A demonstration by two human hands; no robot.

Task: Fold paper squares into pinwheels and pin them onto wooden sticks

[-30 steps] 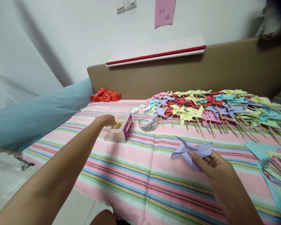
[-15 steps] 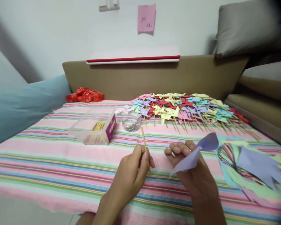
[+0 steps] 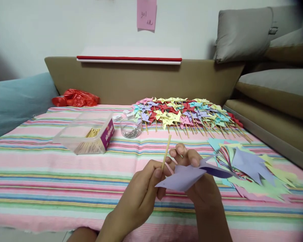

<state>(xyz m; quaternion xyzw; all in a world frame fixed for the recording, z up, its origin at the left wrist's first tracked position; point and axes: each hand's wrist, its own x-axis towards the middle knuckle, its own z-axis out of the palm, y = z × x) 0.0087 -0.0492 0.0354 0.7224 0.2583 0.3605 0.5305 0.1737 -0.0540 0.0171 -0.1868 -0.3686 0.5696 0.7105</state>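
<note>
Joining stick [image 3: 166, 151] and purple pinwheel [image 3: 184, 176]
The left hand [image 3: 138, 198] pinches the stick; the right hand [image 3: 199, 181] grips the purple pinwheel just beside it. Best hold both steady.

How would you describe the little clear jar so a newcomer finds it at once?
On the striped tablecloth, look to the far side, between the plastic box of sticks and the spread of paper pinwheels. The jar stands there: the only round, see-through thing, with silver bits heaped in its bottom.
</note>
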